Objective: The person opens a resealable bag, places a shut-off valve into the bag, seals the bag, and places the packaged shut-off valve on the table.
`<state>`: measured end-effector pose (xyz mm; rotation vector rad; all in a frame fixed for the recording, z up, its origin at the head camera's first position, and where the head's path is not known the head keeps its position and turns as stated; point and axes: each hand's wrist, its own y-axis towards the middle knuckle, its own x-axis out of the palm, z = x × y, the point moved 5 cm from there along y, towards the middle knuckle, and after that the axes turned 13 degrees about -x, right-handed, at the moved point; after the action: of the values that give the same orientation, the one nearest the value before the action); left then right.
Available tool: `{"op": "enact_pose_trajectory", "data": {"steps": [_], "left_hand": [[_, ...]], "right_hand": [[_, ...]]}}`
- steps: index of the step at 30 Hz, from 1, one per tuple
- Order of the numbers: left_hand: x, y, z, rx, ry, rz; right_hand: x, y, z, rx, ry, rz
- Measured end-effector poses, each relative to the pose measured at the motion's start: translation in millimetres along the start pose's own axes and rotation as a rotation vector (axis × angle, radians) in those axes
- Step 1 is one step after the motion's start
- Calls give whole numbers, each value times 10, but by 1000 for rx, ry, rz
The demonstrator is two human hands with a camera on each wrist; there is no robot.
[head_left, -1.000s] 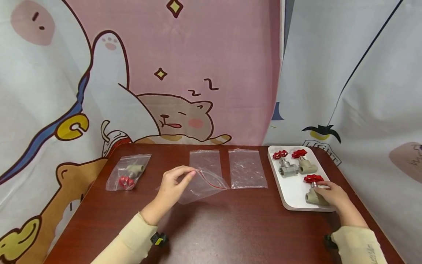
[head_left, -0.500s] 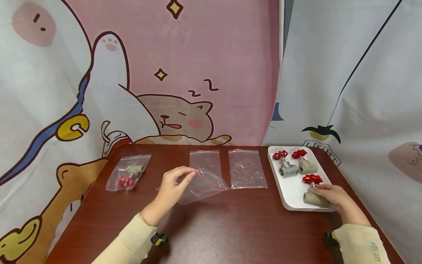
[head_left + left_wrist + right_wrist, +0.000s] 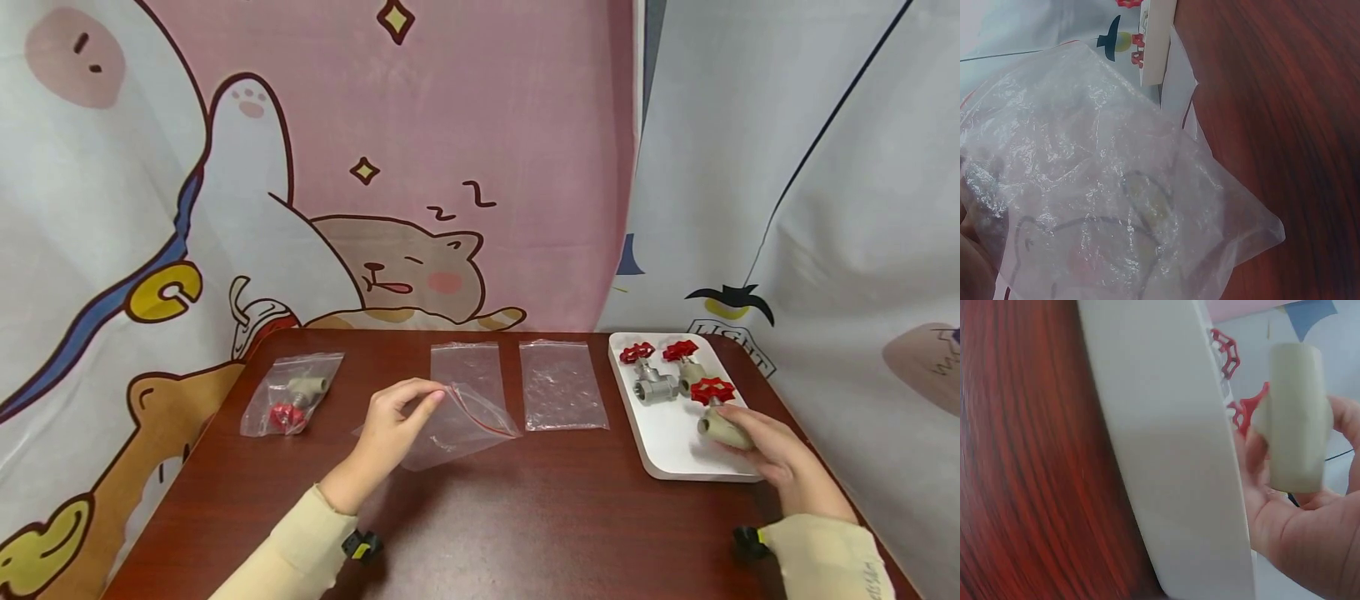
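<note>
My left hand point(image 3: 396, 417) pinches the rim of a clear zip bag point(image 3: 457, 429) with a red seal line, its mouth gaping to the right. The same bag point(image 3: 1116, 162) fills much of the left wrist view. On the right, my right hand point(image 3: 780, 454) grips a beige valve point(image 3: 723, 429) with a red handwheel point(image 3: 712, 391), raised over the white tray point(image 3: 667, 454). In the right wrist view the beige valve body point(image 3: 1297, 419) sits between thumb and fingers. A metal valve point(image 3: 655, 386) and another beige valve point(image 3: 688, 375), partly hidden, remain in the tray, both with red handwheels.
At the table's left lies a zip bag point(image 3: 311, 367) with a red-wheeled valve inside. Two flat clear bags lie at the back, one point(image 3: 468, 360) behind the held bag, the other point(image 3: 564, 385) beside the tray. A printed curtain point(image 3: 525, 167) stands behind the table point(image 3: 555, 525).
My right hand has lifted the beige valve off the tray floor, its body now tilted. My left hand stays put, and the bag's mouth has shifted slightly.
</note>
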<state>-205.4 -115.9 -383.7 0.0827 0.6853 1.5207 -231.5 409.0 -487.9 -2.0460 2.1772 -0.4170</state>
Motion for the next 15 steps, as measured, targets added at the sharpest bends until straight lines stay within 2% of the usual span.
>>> {"op": "enact_pose_trajectory", "data": {"steps": [4, 7, 12, 15], "left_hand": [[-1, 0, 48, -2, 10, 11], [-18, -5, 162, 6, 19, 21], [-49, -15, 328, 8, 14, 17], [-55, -16, 351, 8, 11, 16]], "right_hand": [[82, -48, -25, 82, 236, 30], [150, -73, -42, 88, 310, 31], [240, -93, -74, -10, 220, 44], [280, -104, -86, -65, 138, 112]]}}
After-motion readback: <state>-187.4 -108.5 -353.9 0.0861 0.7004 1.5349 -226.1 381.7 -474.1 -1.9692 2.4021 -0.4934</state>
